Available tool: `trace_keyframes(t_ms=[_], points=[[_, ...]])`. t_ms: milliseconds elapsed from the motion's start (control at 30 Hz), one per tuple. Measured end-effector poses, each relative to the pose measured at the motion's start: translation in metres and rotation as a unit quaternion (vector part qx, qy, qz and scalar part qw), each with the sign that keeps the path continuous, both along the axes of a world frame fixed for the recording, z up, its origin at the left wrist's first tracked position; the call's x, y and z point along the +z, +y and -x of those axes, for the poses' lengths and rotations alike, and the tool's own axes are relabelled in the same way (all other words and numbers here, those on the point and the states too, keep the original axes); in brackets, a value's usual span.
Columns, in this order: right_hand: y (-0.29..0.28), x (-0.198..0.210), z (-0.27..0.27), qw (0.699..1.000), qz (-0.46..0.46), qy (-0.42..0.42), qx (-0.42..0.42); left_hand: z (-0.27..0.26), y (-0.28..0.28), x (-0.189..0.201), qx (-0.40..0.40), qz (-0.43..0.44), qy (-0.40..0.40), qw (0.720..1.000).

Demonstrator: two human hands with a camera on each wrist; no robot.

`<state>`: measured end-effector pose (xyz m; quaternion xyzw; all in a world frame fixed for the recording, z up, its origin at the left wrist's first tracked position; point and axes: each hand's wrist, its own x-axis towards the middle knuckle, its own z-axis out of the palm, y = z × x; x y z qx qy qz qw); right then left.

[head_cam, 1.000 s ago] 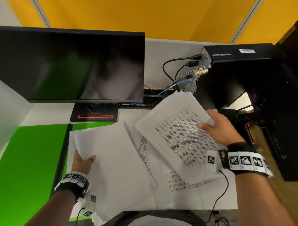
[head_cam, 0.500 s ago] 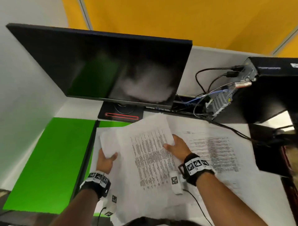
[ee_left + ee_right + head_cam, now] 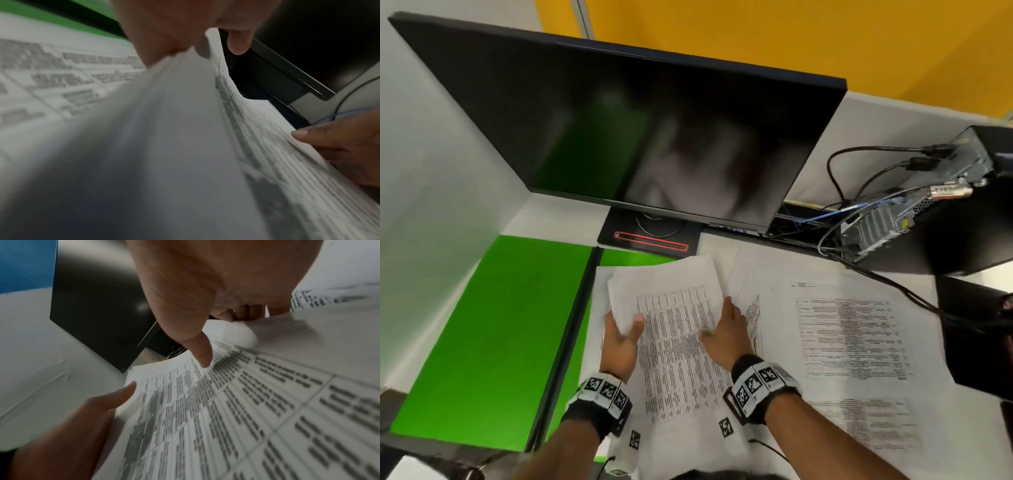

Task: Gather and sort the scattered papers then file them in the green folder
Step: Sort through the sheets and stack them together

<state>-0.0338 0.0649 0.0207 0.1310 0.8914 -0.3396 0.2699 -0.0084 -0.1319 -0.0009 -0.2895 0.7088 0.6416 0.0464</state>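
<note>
The person holds a stack of printed papers (image 3: 674, 329) over the near middle of the table (image 3: 962, 445). The left hand (image 3: 621, 341) pinches its left edge, thumb on top, fingers (image 3: 238, 43) curled beneath. The right hand (image 3: 726, 334) grips the right edge, thumb on the print. The stack's long axis runs near to far. More loose sheets (image 3: 849, 335) lie flat just right of the right hand, which I judge the nearer one to reach them. The green folder (image 3: 493, 325) lies open just left of the stack, beside the left hand, in front of the monitor (image 3: 637, 137).
</note>
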Motion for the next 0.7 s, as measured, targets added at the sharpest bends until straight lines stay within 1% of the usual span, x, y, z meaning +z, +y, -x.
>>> trace_keyframes(t_ms=[100, 167, 233, 267, 333, 433, 600, 700], points=[[0.017, 0.001, 0.019, 1.000, 0.001, -0.003, 0.019, 0.012, -0.012, 0.000, -0.044, 0.024, -0.005, 0.999], [0.026, 0.004, 0.035, 0.999, 0.019, -0.005, 0.040, 0.028, -0.023, -0.004, -0.043, 0.024, -0.001, 0.999], [0.031, 0.008, 0.054, 0.997, 0.041, -0.014, 0.067, 0.045, -0.031, -0.006, -0.034, 0.000, 0.003, 0.999], [0.032, 0.012, 0.063, 0.996, 0.037, -0.020, 0.085, 0.052, -0.034, -0.006, -0.040, 0.002, 0.009, 0.999], [0.029, 0.020, 0.083, 0.993, 0.011, -0.025, 0.111, 0.064, -0.036, -0.007, -0.067, 0.043, 0.024, 0.997], [0.017, 0.023, 0.105, 0.987, -0.037, 0.005, 0.158, 0.073, -0.034, -0.005, -0.102, 0.112, 0.031, 0.988], [-0.007, 0.019, 0.121, 0.954, -0.136, 0.012, 0.267, 0.075, -0.032, -0.002, -0.129, 0.156, 0.026, 0.979], [-0.016, 0.019, 0.129, 0.942, -0.160, 0.021, 0.294, 0.079, -0.032, -0.005, -0.155, 0.203, 0.027, 0.967]])
